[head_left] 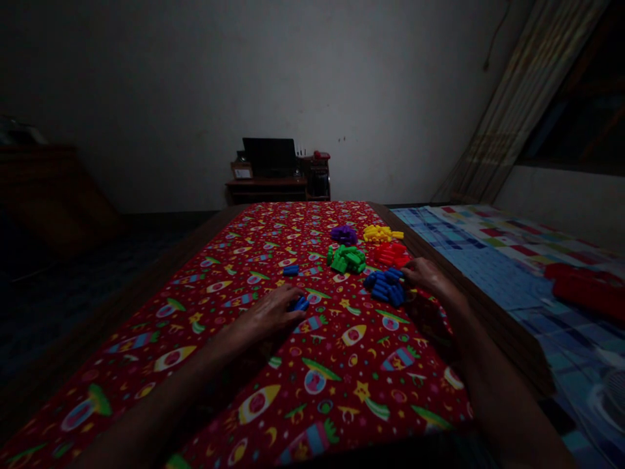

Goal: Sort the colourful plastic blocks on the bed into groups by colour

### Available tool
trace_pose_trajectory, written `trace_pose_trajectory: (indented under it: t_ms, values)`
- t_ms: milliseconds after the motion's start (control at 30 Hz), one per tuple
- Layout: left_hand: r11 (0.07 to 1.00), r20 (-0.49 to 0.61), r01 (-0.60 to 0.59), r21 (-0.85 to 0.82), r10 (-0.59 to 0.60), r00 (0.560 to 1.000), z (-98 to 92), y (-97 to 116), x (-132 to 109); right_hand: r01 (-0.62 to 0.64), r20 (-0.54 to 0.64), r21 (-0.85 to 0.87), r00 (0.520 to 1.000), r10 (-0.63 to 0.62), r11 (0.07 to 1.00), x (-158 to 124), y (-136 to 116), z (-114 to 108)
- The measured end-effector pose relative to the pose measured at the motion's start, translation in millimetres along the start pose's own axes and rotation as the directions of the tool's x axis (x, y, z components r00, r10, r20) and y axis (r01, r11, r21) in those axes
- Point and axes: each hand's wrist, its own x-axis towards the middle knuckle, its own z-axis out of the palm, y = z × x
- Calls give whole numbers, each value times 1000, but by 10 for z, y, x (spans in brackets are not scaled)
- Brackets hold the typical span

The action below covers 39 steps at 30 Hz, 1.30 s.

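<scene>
My left hand (276, 309) is low over the patterned red cloth, its thumb and fingers closed around a blue toy block (299, 304). Just beyond it lies another blue block (291, 270), apart from the rest. At the right, my right hand (426, 275) reaches the edge of a pile of blue blocks (387, 288); its fingertips are pinched at a blue block there, partly hidden. Behind that pile are red blocks (390, 254), and a heap of green blocks (346, 258) sits to its left. Purple blocks (344, 234) and yellow blocks (381, 233) are farther back.
The red cloth (322, 378) covers a long table with a brown edge (488, 332). To the right is a surface with checked, patchwork covers (488, 260) and a red item (581, 286). A dark screen (270, 156) stands on a small desk by the wall.
</scene>
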Motion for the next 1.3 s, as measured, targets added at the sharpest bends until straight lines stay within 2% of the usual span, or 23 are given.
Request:
trace_pose_trajectory:
  t_ms: [100,167,233,300,367,433,467,533,600,633,667,733,800,900,1000,1067,1167,1233,1300]
  values:
    - [999,70,1,-34,2,998,5,40,34,44,80,-64,996,-39,997,5,73,52]
    - [998,45,10,-68,-7,999,1,64,64,44,65,-111,997,-37,993,-3,62,41]
    - [992,18,38,-124,-36,999,0,96,86,9,-43,-147,999,-16,989,-24,-15,-2]
    - [978,-8,65,-200,-68,998,10,146,97,-11,-203,-108,979,-12,994,-68,-170,-46]
    - [958,-40,75,-275,-89,995,41,218,96,74,-312,18,948,-65,997,-143,-393,-44]
    - [935,-73,65,-350,-96,993,93,300,91,277,-315,169,924,-215,946,-249,-645,34]
    - [919,-77,58,-390,-95,992,124,339,89,398,-287,229,900,-329,888,-308,-766,100]
    - [873,-69,51,-486,-97,993,192,403,91,603,-197,286,798,-570,745,-421,-965,263]
    - [803,-36,66,-593,-108,994,255,441,97,714,-99,284,686,-721,640,-497,-1084,416]
    - [766,-12,84,-637,-119,993,281,450,101,733,-61,276,659,-749,622,-515,-1112,473]
    - [732,12,103,-673,-128,992,301,451,103,730,-34,261,661,-750,631,-519,-1120,512]
    - [698,37,125,-705,-139,990,317,430,104,681,-14,202,721,-693,704,-494,-1093,533]
    - [762,5,108,-639,-136,991,294,373,103,609,-17,103,791,-611,786,-445,-1032,492]
    - [938,-166,29,-346,-92,982,196,199,123,493,-30,-86,867,-497,866,-376,-930,394]
    - [996,-319,-7,-91,-22,947,103,-78,200,353,-32,-262,927,-373,898,-334,-844,345]
    - [1000,-349,24,-15,-28,937,85,-279,280,282,-40,-336,949,-313,899,-314,-798,349]
    - [998,-300,61,15,-54,953,113,-510,400,258,-66,-367,951,-301,894,-289,-758,362]
    - [997,-279,82,-9,-81,957,137,-564,444,264,-93,-350,945,-314,899,-284,-766,363]
    - [993,-273,102,-63,-116,955,154,-520,444,306,-112,-301,929,-352,903,-299,-810,378]
